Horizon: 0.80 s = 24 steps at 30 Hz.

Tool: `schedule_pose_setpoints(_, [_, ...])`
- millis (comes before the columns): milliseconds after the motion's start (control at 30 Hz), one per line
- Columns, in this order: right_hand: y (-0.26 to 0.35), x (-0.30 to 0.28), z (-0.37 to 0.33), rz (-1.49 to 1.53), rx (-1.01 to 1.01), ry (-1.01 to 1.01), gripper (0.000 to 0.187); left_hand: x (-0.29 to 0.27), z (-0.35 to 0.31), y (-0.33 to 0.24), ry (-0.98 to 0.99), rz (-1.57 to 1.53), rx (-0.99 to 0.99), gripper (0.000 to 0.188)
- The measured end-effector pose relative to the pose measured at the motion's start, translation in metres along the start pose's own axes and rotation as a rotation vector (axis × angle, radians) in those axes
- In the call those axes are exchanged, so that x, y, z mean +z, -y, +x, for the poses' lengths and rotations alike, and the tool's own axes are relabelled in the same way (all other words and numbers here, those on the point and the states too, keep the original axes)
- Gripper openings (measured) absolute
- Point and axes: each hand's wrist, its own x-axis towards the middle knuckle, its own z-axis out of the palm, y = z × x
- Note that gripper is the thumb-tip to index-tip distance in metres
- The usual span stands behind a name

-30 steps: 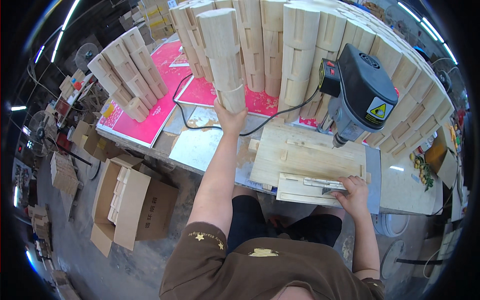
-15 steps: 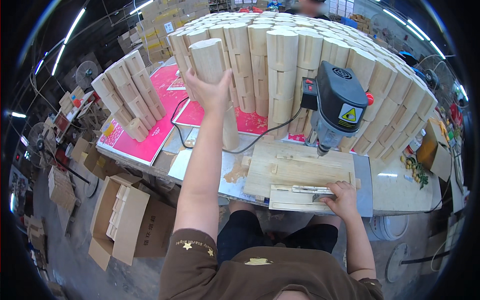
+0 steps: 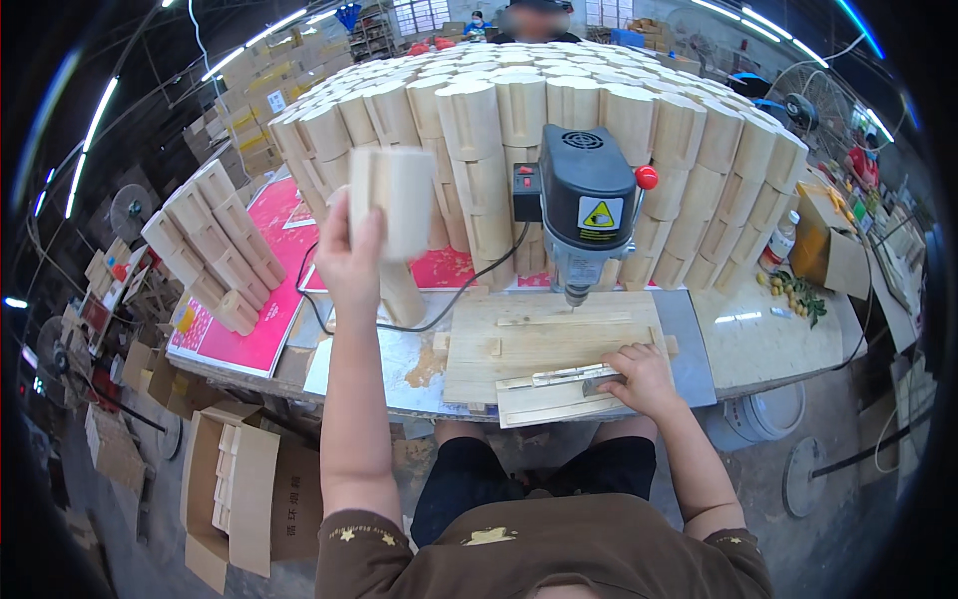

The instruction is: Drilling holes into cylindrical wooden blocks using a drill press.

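Note:
My left hand (image 3: 351, 262) grips a pale wooden block (image 3: 404, 205) with a rounded side and a groove, held upright in the air, slightly blurred. Behind it and below stands another wooden column (image 3: 401, 297). At the table's front edge my right hand (image 3: 644, 377) has its fingers closed on the right end of a flat wooden piece (image 3: 534, 404) with thin strips along it; a small dark part shows by the thumb. This piece lies tilted at the front of a wooden base board (image 3: 479, 329). Above the board hangs a bench drill (image 3: 589, 180), its bit over the board.
A wall of stacked wooden blocks (image 3: 474, 130) fills the back of the table. More stacks (image 3: 215, 235) stand on pink sheets at the left. A black cable (image 3: 464, 292) loops across the table. An opened carton (image 3: 249, 489) sits on the floor; fruit (image 3: 788, 292) lies at the right.
My left hand has taken the block off the column and brought it away, turning it. The flat piece under my right hand has swung askew against the board. The view has shifted right.

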Motion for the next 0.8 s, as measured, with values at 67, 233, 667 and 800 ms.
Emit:
schedule_pose_setpoints(67, [-0.008,-0.003,-0.002,-0.039,-0.006,0.022,0.035,-0.008,-0.033,-0.013,0.290,-0.037,-0.347,0.044])
schedule_pose_setpoints(233, [-0.032,-0.002,0.014,-0.013,0.002,0.095,0.034,-0.032,-0.108,0.010,0.735,0.105,-0.835,0.042])
schedule_pose_setpoints(667, [-0.044,0.004,0.033,0.064,-0.054,0.171,0.039,0.006,-0.161,0.078,0.908,0.140,-1.140,0.039])
schedule_pose_setpoints(800, [-0.034,0.005,0.026,0.020,-0.036,0.126,0.039,0.033,-0.198,0.079,0.483,0.526,-0.462,0.041])
